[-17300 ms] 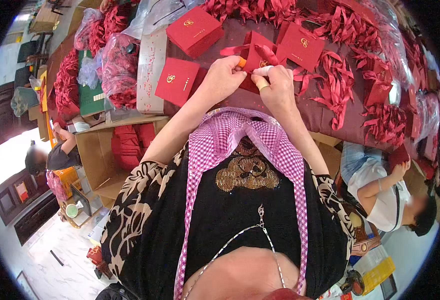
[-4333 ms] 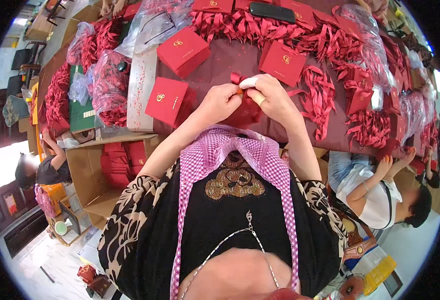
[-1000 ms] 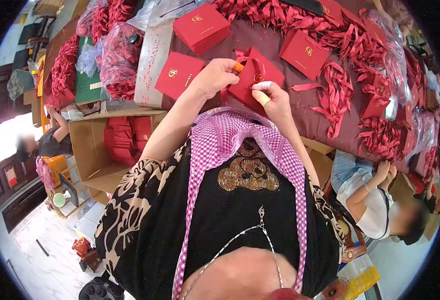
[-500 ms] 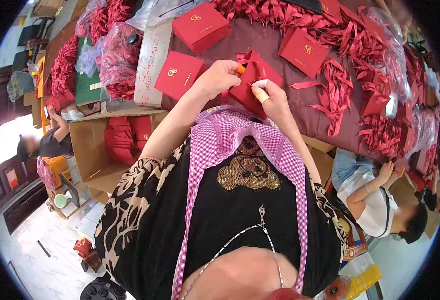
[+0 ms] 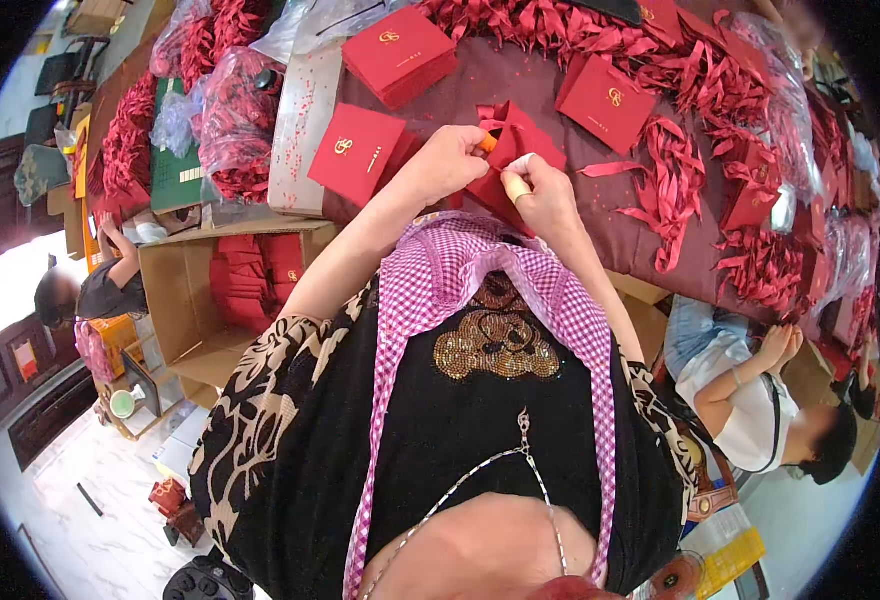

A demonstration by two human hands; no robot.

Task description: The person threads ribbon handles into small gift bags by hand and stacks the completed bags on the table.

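Red bag (image 5: 540,145) found above tablecloth (image 5: 608,210); right hand (image 5: 545,193) clamped on it, thumb against finger; left hand (image 5: 444,162) at its left edge, grip cannot be told; bag stack (image 5: 398,50) beyond it, leftward; loose ribbons (image 5: 668,185) to its right.

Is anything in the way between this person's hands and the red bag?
Nothing visible blocks them: the left hand and right hand are both at the red bag. The left wears an orange finger covering.
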